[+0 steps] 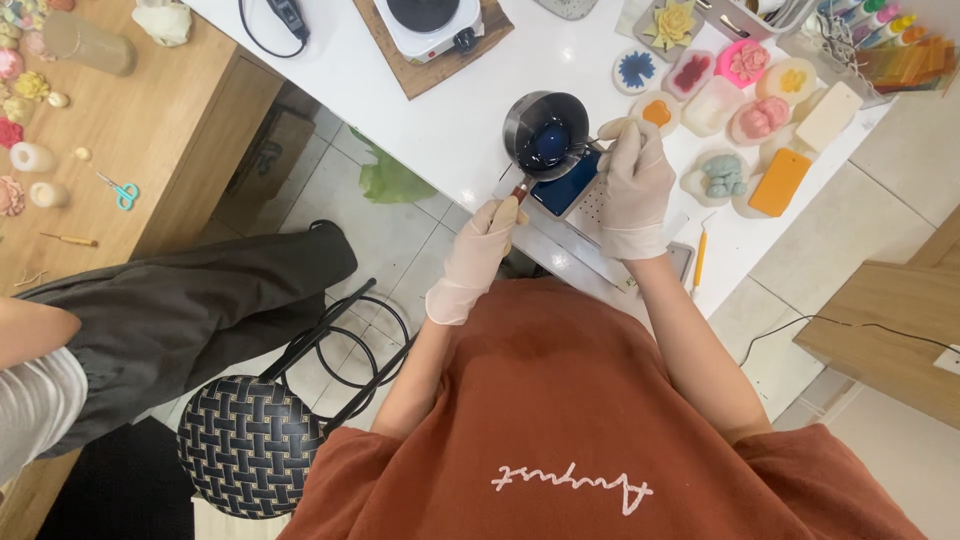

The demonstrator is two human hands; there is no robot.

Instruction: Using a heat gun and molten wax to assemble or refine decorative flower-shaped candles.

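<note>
Left hand, gloved, is closed around the reddish handle of a small metal pot, holding it tilted over a rectangular mould that already has dark blue liquid in it; same dark blue liquid sits inside the pot. Right hand, also gloved, is closed on a thin stick or tool at the pot's rim, tip reaching into the pot, exact tool too small to tell. Pot hangs just above the near edge of the white table, the mould directly below it and touching a pale perforated slab. To the right of the hands: a cluster of silicone moulds with cast pieces, blue flower, orange round, pink rose, grey-green bear shape, orange rectangular block. An orange-handled pick lies on the table near the right forearm. Further back on the table a small electric hotplate sits on a brown board. Left of the person: woven black stool, another person's dark trousers, and a wooden bench with teal scissors and small flower pieces
</note>
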